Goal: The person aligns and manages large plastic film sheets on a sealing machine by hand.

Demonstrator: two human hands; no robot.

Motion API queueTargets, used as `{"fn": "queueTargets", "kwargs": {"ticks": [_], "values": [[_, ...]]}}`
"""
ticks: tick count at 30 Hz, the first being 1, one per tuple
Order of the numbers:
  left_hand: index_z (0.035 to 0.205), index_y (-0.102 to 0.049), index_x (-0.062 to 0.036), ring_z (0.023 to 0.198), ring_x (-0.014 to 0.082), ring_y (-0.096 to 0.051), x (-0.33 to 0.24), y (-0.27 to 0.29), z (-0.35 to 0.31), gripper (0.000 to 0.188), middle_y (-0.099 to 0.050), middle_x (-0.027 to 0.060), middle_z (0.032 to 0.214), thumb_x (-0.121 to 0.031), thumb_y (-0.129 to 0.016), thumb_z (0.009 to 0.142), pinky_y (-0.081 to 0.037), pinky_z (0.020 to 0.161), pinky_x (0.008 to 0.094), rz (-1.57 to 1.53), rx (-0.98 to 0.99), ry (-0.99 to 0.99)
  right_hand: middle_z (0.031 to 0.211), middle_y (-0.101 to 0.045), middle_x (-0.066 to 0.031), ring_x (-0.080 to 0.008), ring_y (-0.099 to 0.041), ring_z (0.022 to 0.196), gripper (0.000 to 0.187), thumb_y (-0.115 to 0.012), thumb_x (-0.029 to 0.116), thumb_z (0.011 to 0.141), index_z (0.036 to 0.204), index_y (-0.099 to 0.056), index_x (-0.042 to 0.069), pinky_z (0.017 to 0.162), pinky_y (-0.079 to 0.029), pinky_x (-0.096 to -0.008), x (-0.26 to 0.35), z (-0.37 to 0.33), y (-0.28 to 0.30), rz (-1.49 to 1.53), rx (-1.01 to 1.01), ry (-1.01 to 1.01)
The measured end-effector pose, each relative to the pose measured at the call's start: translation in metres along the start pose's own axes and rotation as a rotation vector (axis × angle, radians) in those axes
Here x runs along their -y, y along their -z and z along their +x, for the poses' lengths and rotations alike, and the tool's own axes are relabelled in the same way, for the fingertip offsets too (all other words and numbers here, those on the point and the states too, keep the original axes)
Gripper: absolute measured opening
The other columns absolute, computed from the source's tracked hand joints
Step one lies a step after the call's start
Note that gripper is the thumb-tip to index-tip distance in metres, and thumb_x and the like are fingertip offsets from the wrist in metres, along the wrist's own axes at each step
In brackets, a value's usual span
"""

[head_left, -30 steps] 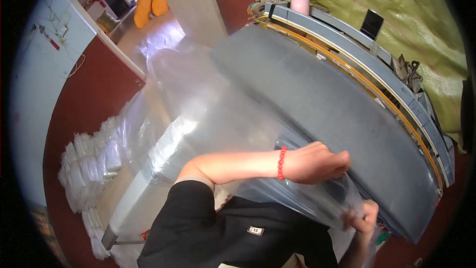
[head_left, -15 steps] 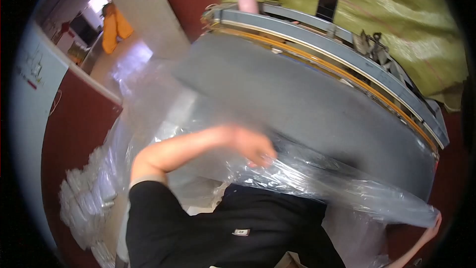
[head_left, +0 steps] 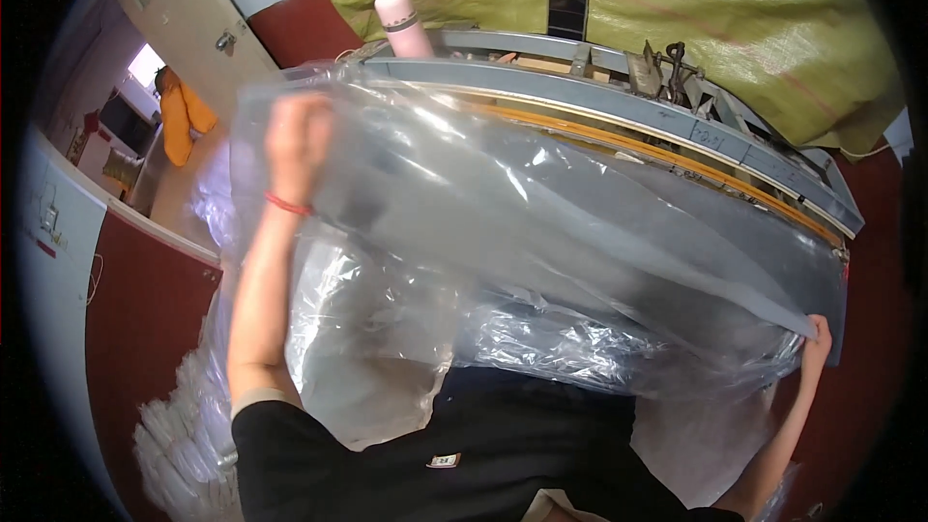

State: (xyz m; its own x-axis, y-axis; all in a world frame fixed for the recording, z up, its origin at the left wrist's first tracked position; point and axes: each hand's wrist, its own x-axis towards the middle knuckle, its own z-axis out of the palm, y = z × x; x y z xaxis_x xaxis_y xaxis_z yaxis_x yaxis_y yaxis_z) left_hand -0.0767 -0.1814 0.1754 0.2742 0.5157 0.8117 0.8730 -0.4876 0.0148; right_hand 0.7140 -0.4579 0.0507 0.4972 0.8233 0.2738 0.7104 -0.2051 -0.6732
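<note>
A wide sheet of clear plastic film (head_left: 503,203) stretches between my two hands over a grey worktop (head_left: 817,275). My left hand (head_left: 300,140), blurred by motion, is raised at the worktop's far left end, closed on the film's edge. At the right end, my right hand (head_left: 818,336) pinches the sheet's other end between thumb and fingers. Crinkled film (head_left: 551,338) gathers close to my body, and more film hangs down at the left. Most of the worktop shows only through the sheet.
Along the worktop's far side runs a grey metal frame (head_left: 599,92) with an orange strip (head_left: 638,145). It bears a pink bottle (head_left: 404,27), a dark phone-like slab (head_left: 567,12) and metal clamps (head_left: 674,72). Bundled film (head_left: 184,454) lies lower left. Someone in orange (head_left: 181,121) is beyond the door (head_left: 198,19).
My left hand has swung from near my body out to the far left, drawing the film across the worktop. My right hand has risen slightly, still holding its end. The view has shifted.
</note>
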Motion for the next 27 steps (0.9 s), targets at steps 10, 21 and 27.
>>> {"fn": "queueTargets", "kwargs": {"ticks": [10,21,27], "values": [[0.112,-0.052,-0.0026,0.114,0.0316,-0.041,0.054,-0.082,-0.064,0.045,-0.047,0.0190,0.118,-0.035,-0.053,0.081,-0.033,0.095,0.0326,0.308,0.847,0.389,0.067,-0.050,0.0007,-0.0070,-0.046,0.056,0.025,-0.058,0.004,0.059,0.083,-0.054,0.001,0.048,-0.035,-0.0218,0.121,-0.022,-0.044,0.197,0.503,0.003],[0.124,-0.041,-0.0094,0.123,0.0262,-0.029,0.013,-0.170,-0.078,0.055,-0.034,0.0135,0.132,-0.045,-0.045,0.082,-0.026,0.099,0.0405,0.188,0.651,0.376,0.091,-0.052,0.0006,-0.0107,-0.049,0.088,0.034,-0.066,0.021,0.073,0.097,-0.053,0.002,0.078,-0.037,-0.0227,0.096,0.049,0.096,0.288,-0.078,-0.119],[0.131,-0.030,-0.0148,0.128,0.0226,-0.020,0.020,-0.181,-0.075,0.061,-0.024,0.0049,0.138,-0.052,-0.038,0.083,-0.018,0.096,0.0550,0.334,0.756,0.532,0.082,-0.057,-0.0093,-0.0268,-0.054,0.078,0.014,-0.060,0.012,0.070,0.083,-0.056,0.005,0.067,-0.040,-0.0384,0.163,0.049,0.039,-0.754,-0.673,0.743]]}}
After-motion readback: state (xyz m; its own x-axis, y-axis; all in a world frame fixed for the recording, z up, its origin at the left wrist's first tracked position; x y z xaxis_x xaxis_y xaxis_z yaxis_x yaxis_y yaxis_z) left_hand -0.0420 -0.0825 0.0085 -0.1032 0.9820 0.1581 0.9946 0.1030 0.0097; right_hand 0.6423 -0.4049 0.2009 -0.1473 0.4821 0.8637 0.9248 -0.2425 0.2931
